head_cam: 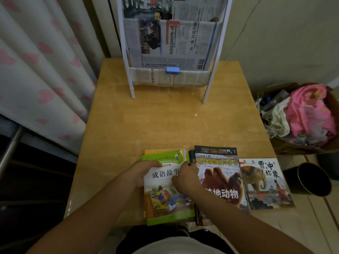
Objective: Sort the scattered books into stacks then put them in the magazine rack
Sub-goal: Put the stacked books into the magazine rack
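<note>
A stack of green-edged story books (165, 202) lies at the near edge of the wooden table (165, 121). My left hand (142, 172) holds the stack's left edge, fingers curled over the top cover. My right hand (187, 177) grips its right edge beside a stack topped by a camel book (223, 180). An elephant book (267, 182) lies at the far right, overhanging the table. The white magazine rack (173, 46) stands at the table's far end, filled with newspapers held by clips.
A heart-patterned curtain (36, 66) hangs on the left. To the right of the table sit a basket of clothes (302, 116) and a dark bin (310, 180) on the floor. Bare tabletop lies between the books and the rack.
</note>
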